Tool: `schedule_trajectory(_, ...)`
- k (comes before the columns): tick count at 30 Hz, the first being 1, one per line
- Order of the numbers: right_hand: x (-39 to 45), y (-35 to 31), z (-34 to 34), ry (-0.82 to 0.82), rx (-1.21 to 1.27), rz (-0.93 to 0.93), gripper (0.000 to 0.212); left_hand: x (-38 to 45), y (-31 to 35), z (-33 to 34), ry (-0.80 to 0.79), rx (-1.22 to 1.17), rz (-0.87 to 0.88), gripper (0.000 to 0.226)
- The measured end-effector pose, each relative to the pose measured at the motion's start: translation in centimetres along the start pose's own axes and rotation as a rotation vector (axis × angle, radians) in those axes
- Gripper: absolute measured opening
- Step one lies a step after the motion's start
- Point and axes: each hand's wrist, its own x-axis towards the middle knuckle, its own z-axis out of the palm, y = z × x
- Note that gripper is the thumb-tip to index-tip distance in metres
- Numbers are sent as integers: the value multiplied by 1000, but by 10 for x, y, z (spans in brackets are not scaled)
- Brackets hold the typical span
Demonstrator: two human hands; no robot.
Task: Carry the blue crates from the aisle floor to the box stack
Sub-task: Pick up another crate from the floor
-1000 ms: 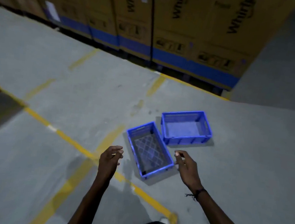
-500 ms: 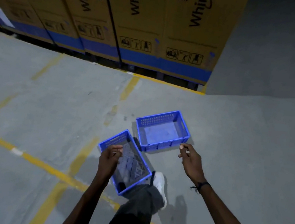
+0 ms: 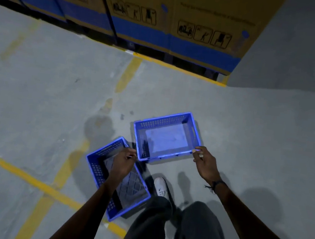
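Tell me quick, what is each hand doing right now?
Left hand: fingers loosely curled, over the near blue crate, holding nothing.
Right hand: fingers at the far blue crate rim; a grip cannot be told.
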Motion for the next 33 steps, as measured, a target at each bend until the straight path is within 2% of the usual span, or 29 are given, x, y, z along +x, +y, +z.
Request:
schedule_trajectory(2,40,25,10,-19,-29,42,17,36,-5,18,4,29,-24,11)
schedule_trajectory(5,103,76,31,-28,-73,66,26,96,-34,50,3,74,-66,5)
schedule_trajectory(9,190,159,68,-100,-240,45,44,189,-121,105,-45,156,-89,33)
schedule_trajectory(12,257,231,96,-45,-358,-31,59,273,-204,149,-89,334,-109,51)
schedule_trajectory(17,353,331,130,16,-530,-92,73,363,-273,192,67,539,-149,68)
schedule_trajectory(20,391,362,147,13,-567,-16,73,400,-293,208,120,580,-203,74)
schedule_trajectory(25,424,387,161,19,-529,17,86,424,-310,241,205,369,-301,93)
schedule_trajectory(29,433,392,161,20,-446,5,93,433,-309,243,276,253,-317,81)
schedule_trajectory(33,439,380,150,-12,-376,38,90,431,-298,233,235,242,-293,81)
